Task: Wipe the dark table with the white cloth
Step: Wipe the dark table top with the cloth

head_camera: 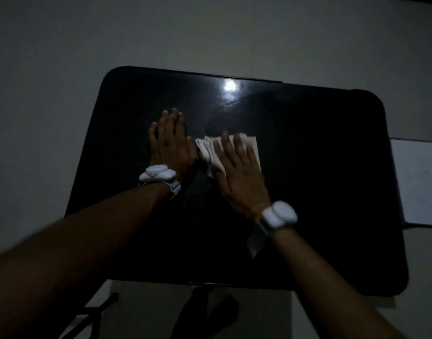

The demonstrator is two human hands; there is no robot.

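From the head camera, a glossy black rectangular desk with rounded corners (320, 192) filled the middle of a dim scene, standing on a pale floor (51, 69). A bright round reflection of a lamp (230, 87) shone on the desk top near its far edge.

A folded white cloth (253, 149) lay flat on the desk, roughly at its centre and on the near side of the reflection. The right hand (237, 174) lay palm-down on the cloth, fingers spread and flat, pressing it to the desk rather than pinching it; part of the cloth showed beyond the fingertips and to either side. The left hand (172, 143) rested flat on the bare desk just left of the cloth, its grip also spread, holding nothing; whether its thumb touched the cloth's left edge could not be told.

Each wrist carried a white rounded band device: one on the left wrist (158, 176), one on the right wrist (279, 215). Off the desk's right edge sat a pale flat rectangular surface (420, 182). Beyond the desk's near edge, dark indistinct shapes (205, 311) lay on the floor.
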